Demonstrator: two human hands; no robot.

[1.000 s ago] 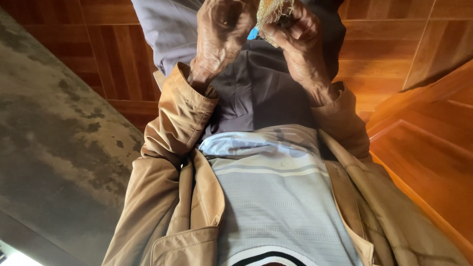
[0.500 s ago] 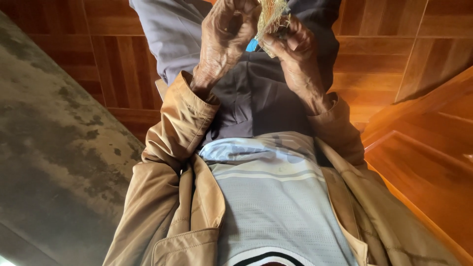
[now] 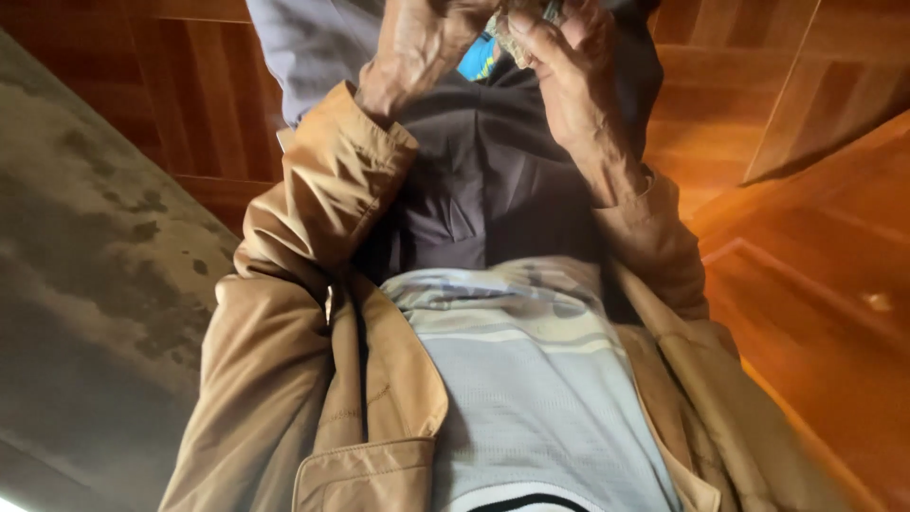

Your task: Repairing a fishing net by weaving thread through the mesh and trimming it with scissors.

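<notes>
My two hands are raised together at the top edge of the view, above my lap. My right hand (image 3: 569, 71) is closed on a small straw-coloured fibrous bundle (image 3: 515, 36), its fingers wrapped over it. My left hand (image 3: 417, 47) is curled beside it with its fingers against the same bundle; the frame cuts off their tips. A bright blue piece (image 3: 477, 59) shows just below the bundle, between the hands. Both arms wear tan jacket sleeves (image 3: 327, 190).
Below the hands are my dark trousers (image 3: 493, 190), a pale striped shirt (image 3: 531, 379) and the open tan jacket. A reddish wooden floor (image 3: 806, 237) spreads to the right and top. A grey stained concrete surface (image 3: 85, 265) fills the left side.
Both hands have risen with the bundle towards the top edge, so less of the bundle shows. The view has shifted slightly.
</notes>
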